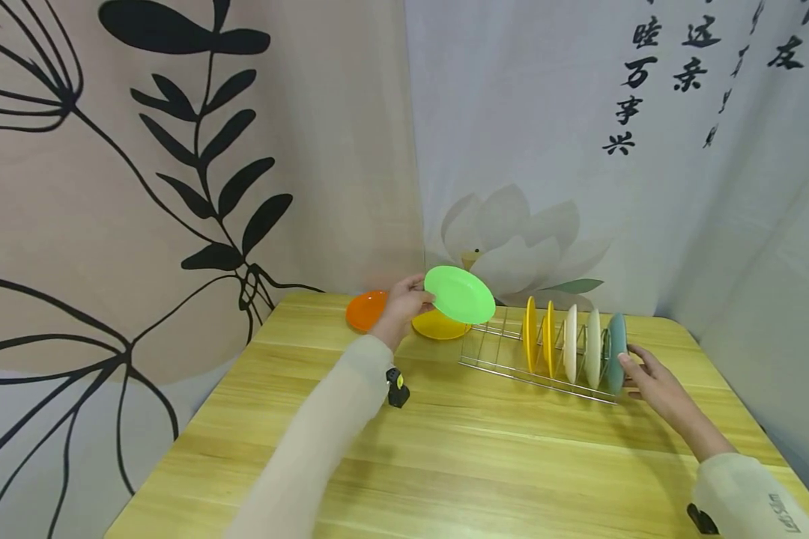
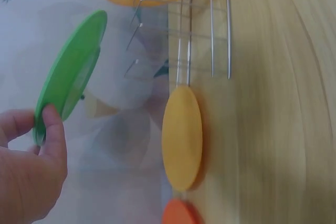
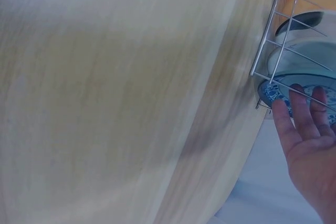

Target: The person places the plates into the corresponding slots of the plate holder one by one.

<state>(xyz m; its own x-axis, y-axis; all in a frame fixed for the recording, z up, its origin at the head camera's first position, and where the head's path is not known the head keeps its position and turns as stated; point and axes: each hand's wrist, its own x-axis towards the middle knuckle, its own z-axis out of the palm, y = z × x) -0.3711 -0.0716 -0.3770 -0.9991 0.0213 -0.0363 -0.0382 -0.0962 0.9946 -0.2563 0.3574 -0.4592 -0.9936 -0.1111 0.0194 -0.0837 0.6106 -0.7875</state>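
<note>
My left hand (image 1: 402,305) pinches the rim of a green plate (image 1: 460,294), thumb on one face and fingers on the other. The plate (image 2: 71,69) is held tilted in the air, left of the wire dish rack (image 1: 539,380). At the rack's right end stands a blue patterned plate (image 1: 617,355), and my right hand (image 1: 657,382) rests its extended fingers against the outer face. In the rack, left of the blue plate, are a pale green plate (image 1: 592,350), a white plate (image 1: 570,344) and two yellow-orange plates (image 1: 549,340), all upright.
On the wooden table (image 1: 485,457), left of the rack, lie a yellow plate (image 1: 438,327) and an orange-red plate (image 1: 364,311), the latter partly behind my left hand. A printed curtain (image 1: 350,150) hangs along the table's back edge.
</note>
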